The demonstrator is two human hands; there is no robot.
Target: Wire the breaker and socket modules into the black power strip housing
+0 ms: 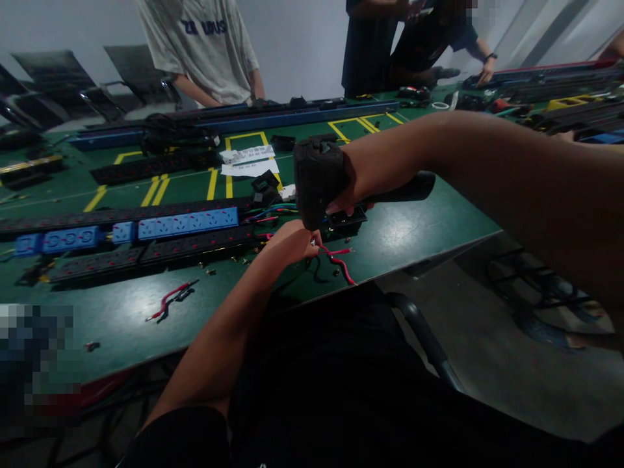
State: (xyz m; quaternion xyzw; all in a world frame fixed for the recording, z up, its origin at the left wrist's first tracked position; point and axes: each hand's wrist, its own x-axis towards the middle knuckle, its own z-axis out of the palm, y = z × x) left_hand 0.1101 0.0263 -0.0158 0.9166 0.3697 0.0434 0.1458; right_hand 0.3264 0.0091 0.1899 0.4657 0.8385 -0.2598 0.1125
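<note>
My right hand [355,179] is wrapped round a black power screwdriver [319,172], its head pointing down toward the table edge and its handle stretching out to the right. Directly beneath the tip, the fingers of my left hand [292,242] pinch a short red wire [342,252] whose end sticks out to the right. Another red piece of wire [345,268] lies just beside it. The exact spot where the tip meets the work is hidden by my fingers. A small black rectangular part [347,220] lies behind my left hand, near several coloured wires [275,211].
Black socket strips [195,245] and a blue socket strip [188,223] lie left. Loose screws [210,272] and a red wire piece [168,300] are scattered in front. White paper labels [248,161] lie behind. Other people stand across the green table [121,325]; a chair armrest [424,325] is right.
</note>
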